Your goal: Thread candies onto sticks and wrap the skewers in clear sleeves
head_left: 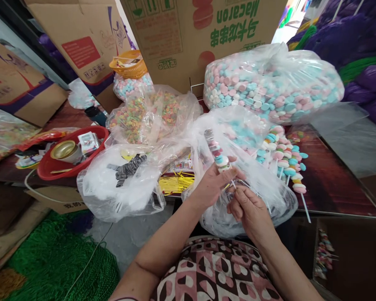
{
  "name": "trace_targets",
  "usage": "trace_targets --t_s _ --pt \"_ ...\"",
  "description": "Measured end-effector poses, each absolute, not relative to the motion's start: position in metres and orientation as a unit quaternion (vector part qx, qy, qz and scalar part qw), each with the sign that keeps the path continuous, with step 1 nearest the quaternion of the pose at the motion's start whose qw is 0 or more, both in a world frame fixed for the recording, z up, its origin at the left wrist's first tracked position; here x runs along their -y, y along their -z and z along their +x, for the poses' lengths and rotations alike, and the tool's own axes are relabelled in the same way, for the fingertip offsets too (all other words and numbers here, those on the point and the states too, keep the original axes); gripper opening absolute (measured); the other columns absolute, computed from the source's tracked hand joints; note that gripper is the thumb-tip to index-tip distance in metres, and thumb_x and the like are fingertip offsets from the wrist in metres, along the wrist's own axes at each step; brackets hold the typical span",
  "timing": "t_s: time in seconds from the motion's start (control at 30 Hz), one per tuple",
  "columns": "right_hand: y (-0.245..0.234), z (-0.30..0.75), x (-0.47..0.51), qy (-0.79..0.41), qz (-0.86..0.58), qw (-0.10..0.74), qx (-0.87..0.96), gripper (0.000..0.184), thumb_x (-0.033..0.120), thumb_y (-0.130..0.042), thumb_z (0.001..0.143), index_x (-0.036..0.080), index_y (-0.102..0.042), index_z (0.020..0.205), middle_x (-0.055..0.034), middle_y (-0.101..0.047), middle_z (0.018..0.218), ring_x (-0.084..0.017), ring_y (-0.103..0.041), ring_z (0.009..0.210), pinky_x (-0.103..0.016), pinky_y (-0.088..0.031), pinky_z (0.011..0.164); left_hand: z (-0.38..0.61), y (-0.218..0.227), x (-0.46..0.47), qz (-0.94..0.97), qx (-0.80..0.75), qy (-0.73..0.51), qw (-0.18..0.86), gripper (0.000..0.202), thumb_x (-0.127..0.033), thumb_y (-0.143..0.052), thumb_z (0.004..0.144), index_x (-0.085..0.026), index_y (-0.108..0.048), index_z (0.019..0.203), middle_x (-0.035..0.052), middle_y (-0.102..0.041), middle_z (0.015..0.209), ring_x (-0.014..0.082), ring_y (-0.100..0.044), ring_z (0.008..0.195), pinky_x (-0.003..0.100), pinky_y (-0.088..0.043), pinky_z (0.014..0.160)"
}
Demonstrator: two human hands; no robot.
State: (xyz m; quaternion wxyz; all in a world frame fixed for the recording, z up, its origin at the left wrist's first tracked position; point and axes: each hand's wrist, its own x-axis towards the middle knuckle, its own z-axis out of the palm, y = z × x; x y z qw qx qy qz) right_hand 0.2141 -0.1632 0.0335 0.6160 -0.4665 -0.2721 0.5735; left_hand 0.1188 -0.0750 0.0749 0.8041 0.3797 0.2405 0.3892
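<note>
My left hand (pixel 214 182) is closed around a marshmallow skewer (pixel 221 162) in a clear wrapper with a striped upper end. White, blue and pink pieces show above my fingers. Just below it, my right hand (pixel 246 205) pinches near the white stick and the wrapper's lower end; exactly what lies between those fingertips is too small to make out. Both hands are over an open clear plastic bag (pixel 213 221). To their right, several finished-looking marshmallow skewers (pixel 290 161) lie in a pile, one with its white stick past the table edge.
A big bag of pastel marshmallows (pixel 269 88) stands behind. Left of it is a bag of ring-shaped sweets (pixel 144 113). Yellow twist ties (pixel 176 183) lie left of my hands, beside a bag of wrappers (pixel 125 184). A red basin (pixel 45 167) and cardboard boxes (pixel 175 42) stand farther off.
</note>
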Motion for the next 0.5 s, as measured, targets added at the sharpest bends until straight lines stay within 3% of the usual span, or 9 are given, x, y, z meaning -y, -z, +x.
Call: trace_targets --t_s 0.13,0.23,0.33,0.4,0.5 --pt "-0.031 0.219 0.165 -0.589 -0.463 0.606 0.267 0.033 0.053 -0.068 0.085 0.021 -0.065 0.091 0.0129 -0.033 0.040 -0.007 -0.029 0.034 -0.028 -0.043 0.052 0.108 -0.087 0.056 0.366 -0.186 -0.455 0.791 0.067 -0.061 -0.083 0.063 -0.024 -0.062 0.115 0.0065 -0.074 0.101 0.0228 -0.071 0.093 0.031 -0.050 0.075" --pt "-0.030 0.219 0.165 -0.618 -0.457 0.573 0.283 0.035 0.055 -0.068 0.085 0.020 -0.065 0.089 0.0126 -0.033 0.039 -0.007 -0.028 0.034 -0.028 -0.042 0.051 0.108 -0.094 0.049 0.350 -0.212 -0.479 0.776 0.054 -0.051 -0.083 0.069 -0.023 -0.063 0.111 0.0029 -0.073 0.088 0.0214 -0.072 0.091 0.033 -0.052 0.080" --pt "-0.031 0.216 0.163 -0.618 -0.454 0.576 0.283 0.036 0.056 -0.067 0.086 0.021 -0.063 0.086 0.0122 -0.034 0.039 -0.007 -0.030 0.034 -0.027 -0.042 0.052 0.117 -0.087 0.058 0.353 -0.237 -0.462 0.778 0.037 -0.042 -0.078 0.077 -0.021 -0.064 0.105 -0.0021 -0.064 0.068 0.0175 -0.071 0.077 0.026 -0.051 0.067" --pt "-0.033 0.213 0.160 -0.598 -0.458 0.595 0.281 0.035 0.056 -0.065 0.087 0.021 -0.062 0.083 0.0118 -0.036 0.039 -0.007 -0.030 0.034 -0.027 -0.042 0.053 0.123 -0.078 0.068 0.353 -0.243 -0.449 0.784 0.034 -0.042 -0.076 0.079 -0.022 -0.063 0.103 -0.0028 -0.060 0.066 0.0161 -0.069 0.072 0.021 -0.044 0.054" --pt "-0.036 0.208 0.157 -0.565 -0.473 0.612 0.286 0.036 0.056 -0.063 0.089 0.021 -0.060 0.080 0.0097 -0.041 0.040 -0.009 -0.034 0.037 -0.027 -0.042 0.054 0.127 -0.067 0.080 0.348 -0.255 -0.421 0.798 0.039 -0.044 -0.077 0.077 -0.022 -0.062 0.106 -0.0029 -0.062 0.067 0.0129 -0.065 0.064 0.019 -0.041 0.050"
